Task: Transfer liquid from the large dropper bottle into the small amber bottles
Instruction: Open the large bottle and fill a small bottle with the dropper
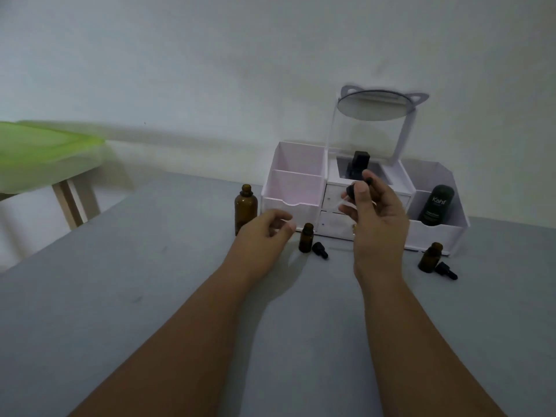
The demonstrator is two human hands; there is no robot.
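Black rubber dropper (352,189) — faint glass stem, perhaps — right hand (379,227) pinches.

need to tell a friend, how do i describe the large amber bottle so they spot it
Find the white organizer with the mirror. The large amber bottle stands on the table by its left end. It is far taller and wider than the two small amber bottles.

The right hand (377,227) pinches a black rubber-bulbed dropper with a clear pipette (358,188), raised over the grey table (135,311). The left hand (264,233), loosely curled, hovers between the large open amber glass bottle (246,206) and a small open amber bottle (306,238), whose black cap (319,250) lies just beside it.
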